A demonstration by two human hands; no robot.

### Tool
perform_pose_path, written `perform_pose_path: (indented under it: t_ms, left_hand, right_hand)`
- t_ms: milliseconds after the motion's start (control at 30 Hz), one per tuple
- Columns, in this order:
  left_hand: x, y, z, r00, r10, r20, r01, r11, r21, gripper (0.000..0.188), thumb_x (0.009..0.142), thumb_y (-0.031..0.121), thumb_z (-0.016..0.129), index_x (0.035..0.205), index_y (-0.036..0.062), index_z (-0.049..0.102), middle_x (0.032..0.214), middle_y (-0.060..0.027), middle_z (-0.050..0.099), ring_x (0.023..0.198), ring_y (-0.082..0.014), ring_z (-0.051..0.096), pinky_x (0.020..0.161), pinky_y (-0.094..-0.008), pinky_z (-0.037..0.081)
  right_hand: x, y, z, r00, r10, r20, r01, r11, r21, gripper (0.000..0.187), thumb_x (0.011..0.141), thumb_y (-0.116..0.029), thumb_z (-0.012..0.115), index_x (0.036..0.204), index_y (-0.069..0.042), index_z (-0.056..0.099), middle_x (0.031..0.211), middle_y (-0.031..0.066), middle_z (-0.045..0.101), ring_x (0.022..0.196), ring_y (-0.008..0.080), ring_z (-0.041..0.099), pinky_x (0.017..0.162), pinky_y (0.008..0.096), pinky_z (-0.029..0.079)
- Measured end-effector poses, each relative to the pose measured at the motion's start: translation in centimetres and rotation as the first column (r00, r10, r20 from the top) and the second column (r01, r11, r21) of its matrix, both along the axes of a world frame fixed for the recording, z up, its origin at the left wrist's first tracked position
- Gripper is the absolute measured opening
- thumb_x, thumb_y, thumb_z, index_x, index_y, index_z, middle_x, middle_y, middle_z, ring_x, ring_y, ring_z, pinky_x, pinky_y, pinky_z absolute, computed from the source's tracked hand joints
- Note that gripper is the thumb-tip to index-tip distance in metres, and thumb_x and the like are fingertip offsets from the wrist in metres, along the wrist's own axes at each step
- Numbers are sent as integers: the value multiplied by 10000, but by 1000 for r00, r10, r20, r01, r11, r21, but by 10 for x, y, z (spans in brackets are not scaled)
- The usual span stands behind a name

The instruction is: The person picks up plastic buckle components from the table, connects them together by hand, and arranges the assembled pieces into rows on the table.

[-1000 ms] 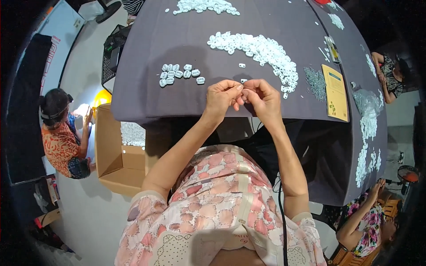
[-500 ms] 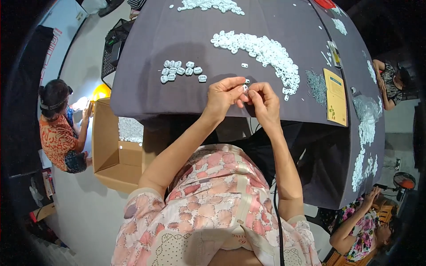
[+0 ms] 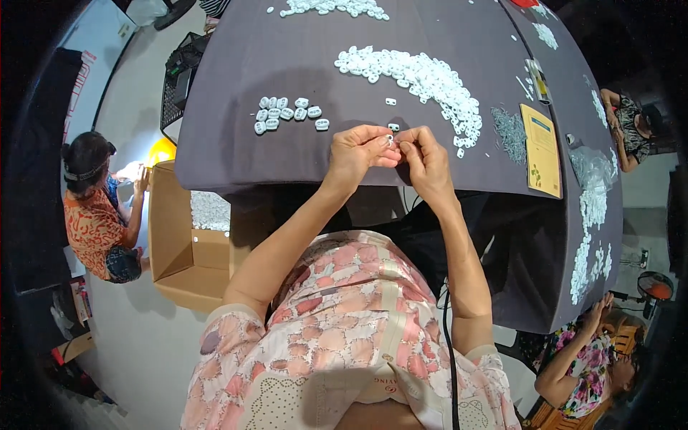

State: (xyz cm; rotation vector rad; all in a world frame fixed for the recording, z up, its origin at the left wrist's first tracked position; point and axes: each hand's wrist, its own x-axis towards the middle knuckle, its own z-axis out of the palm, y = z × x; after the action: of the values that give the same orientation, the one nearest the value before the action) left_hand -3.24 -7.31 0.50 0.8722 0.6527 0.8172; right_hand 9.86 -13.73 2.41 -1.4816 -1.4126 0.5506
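Observation:
Over the near edge of the dark grey tablecloth, my left hand (image 3: 352,159) pinches a small white plastic piece (image 3: 390,140) between thumb and fingertips. My right hand (image 3: 428,163) is closed too, its thumb and forefinger pressed together beside that piece; anything between them is too small to make out. One loose white piece with dark holes (image 3: 393,127) lies just beyond my fingertips, and another (image 3: 390,102) a little farther. To the left sits a cluster of thicker white pieces (image 3: 287,113). Beyond my hands curves a long pile of white pieces (image 3: 423,75).
Right of the pile lie a heap of thin grey metal bits (image 3: 510,132), a yellow booklet (image 3: 540,152) and a clear plastic bag (image 3: 592,170). An open cardboard box (image 3: 190,269) stands at left near a seated person (image 3: 100,208). Other people sit at right. A black cable (image 3: 450,358) hangs before me.
The view has shifted slightly, moving the table's things a little up and left. My hands stay together, and the right fingertips have turned slightly against the held piece.

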Motion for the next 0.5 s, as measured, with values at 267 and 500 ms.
perform_pose_path:
  t_ms: [267, 500]
  left_hand:
    - [2, -1, -6, 1000, 17, -16, -16, 997, 74, 170, 856, 8, 539, 976, -102, 588, 802, -143, 647, 668, -161, 650, 612, -249, 556]
    - [2, 0, -8, 998, 2, -58, 4, 995, 98, 165, 857, 19, 563, 989, -77, 588, 824, -145, 652, 686, -164, 651, 621, -273, 565]
  right_hand:
    - [0, 1, 1, 994, 6, 107, -4, 1000, -18, 37, 845, 3, 512, 836, 19, 480, 734, 151, 572, 642, 290, 567, 582, 345, 442]
    - [1, 1, 3, 990, 17, 139, -12, 999, -38, 44, 834, 5, 518, 822, 14, 476, 718, 157, 558, 622, 301, 550, 566, 355, 427]
